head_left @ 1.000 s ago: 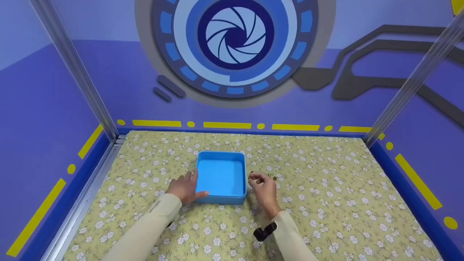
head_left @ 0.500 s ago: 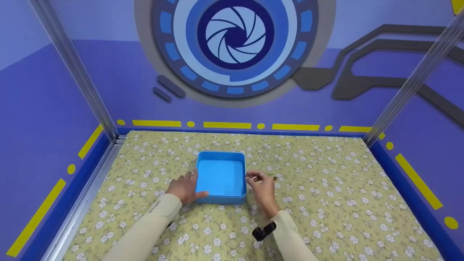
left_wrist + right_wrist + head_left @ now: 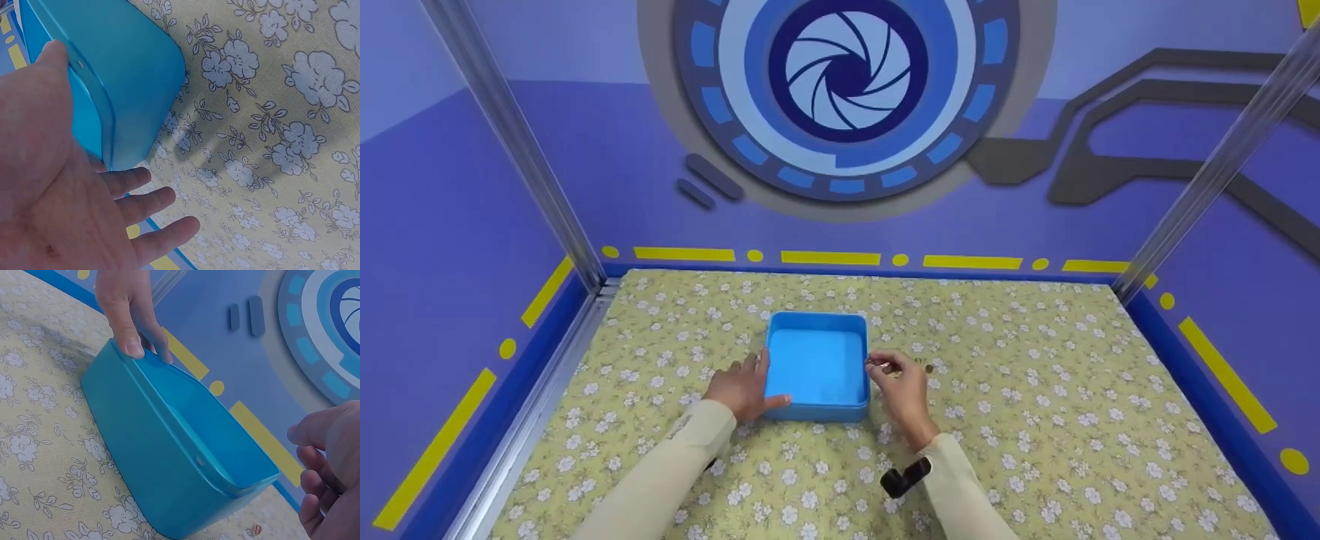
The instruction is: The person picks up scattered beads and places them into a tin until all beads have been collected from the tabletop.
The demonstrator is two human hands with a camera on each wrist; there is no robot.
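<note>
The right hand (image 3: 901, 388) has edged left to the blue box (image 3: 817, 413), grip unclear; the left hand (image 3: 739, 388), fingers spread, apparently steadies it.

Booth-type wkspace w/ printed panels (image 3: 607, 165), metal posts (image 3: 515, 135), floral tblcloth (image 3: 1035, 397).

Pale yellow fabric tablecloth (image 3: 1057, 420) printed with white flowers and leafy sprigs, open square light-blue box (image 3: 816, 414) with rounded corners upright on it, small shiny brown piece (image 3: 929, 368) and a tiny indistinct bit (image 3: 249, 532) lying to the box's right
</note>
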